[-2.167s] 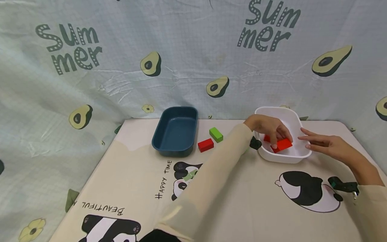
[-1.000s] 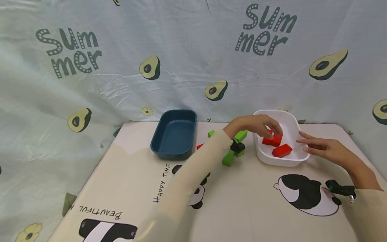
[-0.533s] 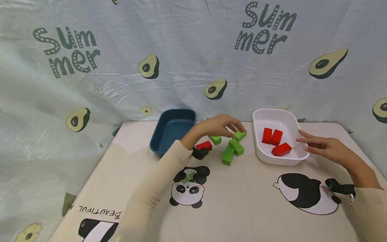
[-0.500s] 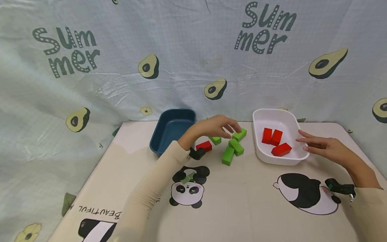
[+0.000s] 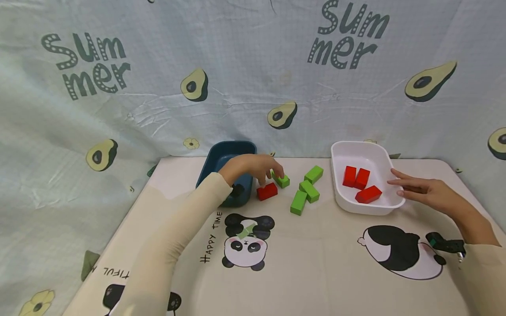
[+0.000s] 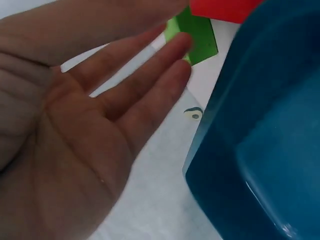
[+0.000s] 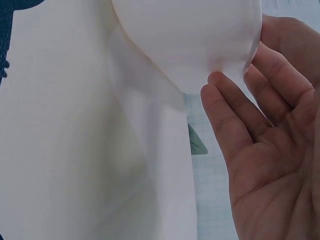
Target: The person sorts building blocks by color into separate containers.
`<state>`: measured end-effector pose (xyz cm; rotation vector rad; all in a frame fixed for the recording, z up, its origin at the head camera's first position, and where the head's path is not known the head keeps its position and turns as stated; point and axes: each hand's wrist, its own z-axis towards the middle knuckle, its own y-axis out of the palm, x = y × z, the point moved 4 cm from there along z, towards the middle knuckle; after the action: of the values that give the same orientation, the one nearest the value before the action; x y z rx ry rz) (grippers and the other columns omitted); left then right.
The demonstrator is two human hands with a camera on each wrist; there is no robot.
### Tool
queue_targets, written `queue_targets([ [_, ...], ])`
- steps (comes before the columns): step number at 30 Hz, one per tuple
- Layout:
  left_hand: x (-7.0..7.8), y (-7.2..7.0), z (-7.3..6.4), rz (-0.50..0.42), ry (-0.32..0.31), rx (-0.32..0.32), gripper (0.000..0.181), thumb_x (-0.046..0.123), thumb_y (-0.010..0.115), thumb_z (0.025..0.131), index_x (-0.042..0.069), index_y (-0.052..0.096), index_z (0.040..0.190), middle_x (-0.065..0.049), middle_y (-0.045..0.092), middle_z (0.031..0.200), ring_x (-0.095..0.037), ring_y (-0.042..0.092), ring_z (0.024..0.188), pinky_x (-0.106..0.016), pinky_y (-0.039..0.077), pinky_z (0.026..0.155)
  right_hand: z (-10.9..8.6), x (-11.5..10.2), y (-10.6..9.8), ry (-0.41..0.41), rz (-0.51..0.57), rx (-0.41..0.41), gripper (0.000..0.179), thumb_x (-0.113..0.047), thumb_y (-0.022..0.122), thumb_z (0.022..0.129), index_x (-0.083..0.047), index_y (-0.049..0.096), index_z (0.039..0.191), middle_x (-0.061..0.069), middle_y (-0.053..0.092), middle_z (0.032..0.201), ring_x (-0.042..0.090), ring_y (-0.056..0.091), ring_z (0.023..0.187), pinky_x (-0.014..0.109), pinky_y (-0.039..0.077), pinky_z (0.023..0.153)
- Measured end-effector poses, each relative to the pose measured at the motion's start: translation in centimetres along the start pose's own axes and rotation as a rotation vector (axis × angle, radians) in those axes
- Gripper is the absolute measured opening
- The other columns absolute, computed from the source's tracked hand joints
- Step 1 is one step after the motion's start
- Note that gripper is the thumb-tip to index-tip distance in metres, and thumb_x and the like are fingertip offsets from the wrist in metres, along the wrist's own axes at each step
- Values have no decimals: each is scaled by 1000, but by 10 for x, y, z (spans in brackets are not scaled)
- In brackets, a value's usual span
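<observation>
Over the gap between the dark blue bin (image 5: 246,193) and the loose blocks, my left hand (image 5: 254,167) hangs with loosely bent fingers and nothing in its grasp. Just under its fingertips lie a red block (image 5: 267,192) and a green block (image 5: 282,181). The left wrist view shows the fingers (image 6: 145,107) extended, overlapping the green block (image 6: 197,40). My right hand (image 5: 431,191) touches the right wall of the white bin (image 5: 365,209), fingers nearly straight along its outside. Three red blocks (image 5: 368,194) sit inside that bin.
Three more green blocks (image 5: 309,191) lie close together between the two bins. Both bins stand near the far edge of the table, in front of a hanging avocado-print cloth (image 5: 233,52). Panda drawings (image 5: 245,250) are printed on the tabletop cover.
My left hand has left the white bin, where it set down a red block, and moved left past the green blocks to the dark blue bin's side. My right hand stays at the white bin.
</observation>
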<state>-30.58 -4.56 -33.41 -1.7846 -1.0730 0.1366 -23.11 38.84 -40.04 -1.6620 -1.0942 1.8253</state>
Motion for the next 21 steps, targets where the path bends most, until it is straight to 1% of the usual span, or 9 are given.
queue_targets([
  [2,-2,3,5,34,-49,-40,58,-4,75,88,12,60,141,-10,59,142,-28,58,127,-34,56,96,0,1,1,3,0,-4,51,-37,64,100,-9,59,142,-5,25,164,53,19,148,83,29,97],
  [5,-4,8,12,70,-128,-104,61,-3,77,87,16,59,142,-8,57,143,-25,55,127,-36,54,99,1,2,1,1,2,-3,51,-36,65,100,-8,59,142,3,25,165,54,20,147,84,29,97],
  [7,-5,11,16,103,-166,-140,62,-1,78,87,19,59,142,-7,56,144,-23,53,127,-36,54,100,1,2,1,1,1,-2,51,-37,65,100,-9,59,141,3,26,165,54,20,147,84,29,96],
  [9,-4,14,18,119,-189,-166,61,-1,77,87,20,60,141,-7,56,143,-23,52,126,-36,54,99,1,2,1,-4,-5,5,50,-36,65,99,-9,60,141,1,27,164,55,22,146,84,29,96],
  [11,-4,17,19,127,-187,-172,58,0,77,88,20,61,139,-7,57,142,-23,53,125,-36,55,98,1,2,0,-7,-9,5,49,-36,65,99,-9,60,140,-1,27,164,55,22,146,84,29,96],
  [16,0,24,17,120,-142,-122,51,2,76,89,15,63,137,-7,61,135,-22,55,119,-35,54,97,2,2,0,-9,-18,7,50,-38,65,99,-9,61,140,7,27,164,55,23,146,84,29,96],
  [18,0,27,14,98,-138,-96,53,4,76,88,13,62,138,-7,61,135,-22,55,118,-35,54,97,2,2,0,-9,-22,9,50,-38,66,99,-9,61,139,9,28,163,56,24,145,84,29,96],
  [21,1,34,8,37,-111,-69,58,3,77,88,12,58,141,-8,58,137,-22,56,117,-35,54,97,2,3,-2,-12,-26,10,50,-37,66,99,-9,61,139,4,28,163,56,25,145,84,29,96],
])
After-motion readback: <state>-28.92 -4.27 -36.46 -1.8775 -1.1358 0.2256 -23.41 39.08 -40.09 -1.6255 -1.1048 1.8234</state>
